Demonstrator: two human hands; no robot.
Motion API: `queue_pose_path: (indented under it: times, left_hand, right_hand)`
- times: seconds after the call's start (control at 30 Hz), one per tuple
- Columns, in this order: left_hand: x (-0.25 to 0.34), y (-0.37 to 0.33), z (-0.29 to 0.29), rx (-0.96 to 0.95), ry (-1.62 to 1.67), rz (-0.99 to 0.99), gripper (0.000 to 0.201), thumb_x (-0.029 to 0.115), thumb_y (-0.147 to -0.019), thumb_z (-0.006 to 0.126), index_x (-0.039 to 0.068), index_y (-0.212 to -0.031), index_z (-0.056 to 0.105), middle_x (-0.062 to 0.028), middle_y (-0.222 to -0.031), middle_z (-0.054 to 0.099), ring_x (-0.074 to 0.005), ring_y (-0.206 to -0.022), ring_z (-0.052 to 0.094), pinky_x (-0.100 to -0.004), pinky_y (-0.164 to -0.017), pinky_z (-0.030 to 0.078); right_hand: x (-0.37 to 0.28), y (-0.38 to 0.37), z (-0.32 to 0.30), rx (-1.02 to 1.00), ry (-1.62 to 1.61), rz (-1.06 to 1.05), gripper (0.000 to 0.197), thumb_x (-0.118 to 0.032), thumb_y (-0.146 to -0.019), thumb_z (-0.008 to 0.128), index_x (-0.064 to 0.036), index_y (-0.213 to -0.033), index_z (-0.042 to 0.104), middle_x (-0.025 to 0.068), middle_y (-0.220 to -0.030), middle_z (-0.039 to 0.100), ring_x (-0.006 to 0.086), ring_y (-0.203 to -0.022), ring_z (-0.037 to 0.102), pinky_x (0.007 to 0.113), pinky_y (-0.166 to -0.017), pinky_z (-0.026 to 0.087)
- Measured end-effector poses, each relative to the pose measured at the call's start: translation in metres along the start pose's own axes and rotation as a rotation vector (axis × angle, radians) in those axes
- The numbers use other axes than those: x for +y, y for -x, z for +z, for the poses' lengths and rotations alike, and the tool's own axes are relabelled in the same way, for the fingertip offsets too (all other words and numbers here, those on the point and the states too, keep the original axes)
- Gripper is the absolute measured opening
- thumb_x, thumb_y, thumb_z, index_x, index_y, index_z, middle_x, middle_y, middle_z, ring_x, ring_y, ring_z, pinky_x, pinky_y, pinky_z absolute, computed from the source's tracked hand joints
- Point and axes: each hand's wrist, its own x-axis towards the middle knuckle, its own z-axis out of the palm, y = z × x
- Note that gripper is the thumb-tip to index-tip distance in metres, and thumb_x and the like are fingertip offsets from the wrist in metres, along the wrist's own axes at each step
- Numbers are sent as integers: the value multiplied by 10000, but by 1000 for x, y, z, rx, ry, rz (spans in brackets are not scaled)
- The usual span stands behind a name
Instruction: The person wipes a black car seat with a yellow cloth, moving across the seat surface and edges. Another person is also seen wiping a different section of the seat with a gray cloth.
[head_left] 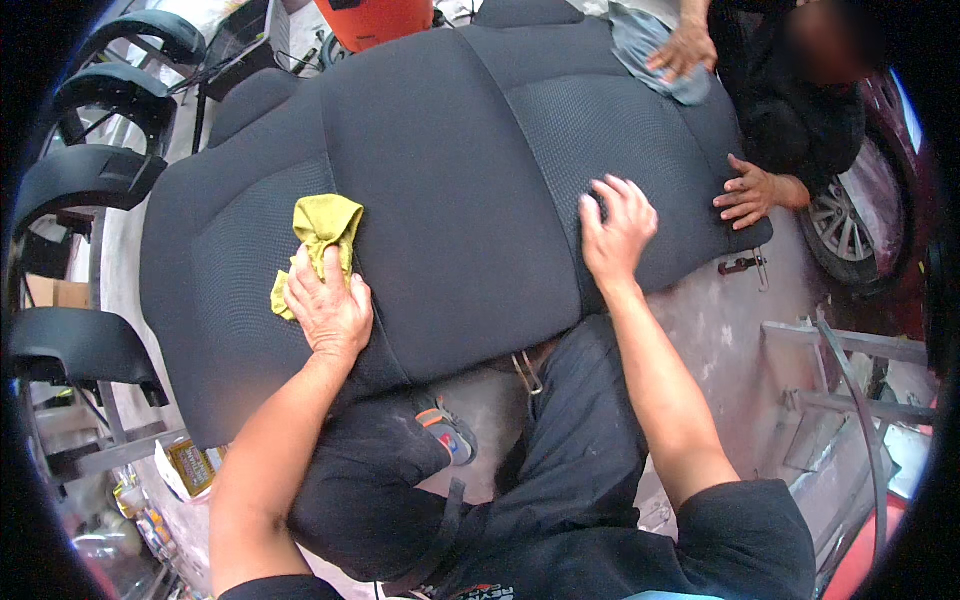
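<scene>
A dark grey car seat back [440, 200] lies spread out in front of me. My left hand [328, 305] presses a crumpled yellow-green cloth [328, 222] against the left part of its fabric, fingers over the cloth. Over the right-hand part of the cushion is my right hand [617, 228], empty, with fingers apart and slightly bent; whether it touches the fabric I cannot tell. At the far right, another person's hand [686, 50] rests on a grey-blue cloth [655, 60] on the seat back. That person's other hand [750, 192] lies on its right edge.
Black curved plastic parts [85, 180] hang on a rack at the left. An orange bin [375, 20] stands behind the seat back. To the right are a car wheel [845, 220] and a metal frame [850, 345]. A metal loop [527, 372] sticks out of the near edge.
</scene>
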Motion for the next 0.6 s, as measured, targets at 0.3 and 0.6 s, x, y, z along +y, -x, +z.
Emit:
queue_pose_path:
  times: [0.3,0.6]
  left_hand:
    - [-1,3,7,-11,85,-5,608,283,-863,659,88,-1413,490,-243,-1507,378,-445,-1375,380,-602,-1139,282]
    - [-4,4,13,-16,124,-1,618,269,-885,650,92,-1446,462,-242,-1528,361,-456,-1398,357,-606,-1153,265]
  right_hand:
    - [-67,-74,62,-155,-119,84,230,-345,-882,765,-182,-1040,801,37,-1351,610,282,-1398,401,580,-1146,222]
    - [-20,-74,18,32,-471,91,209,-252,-993,656,-70,-1012,756,118,-1189,697,288,-1162,618,396,-1038,461]
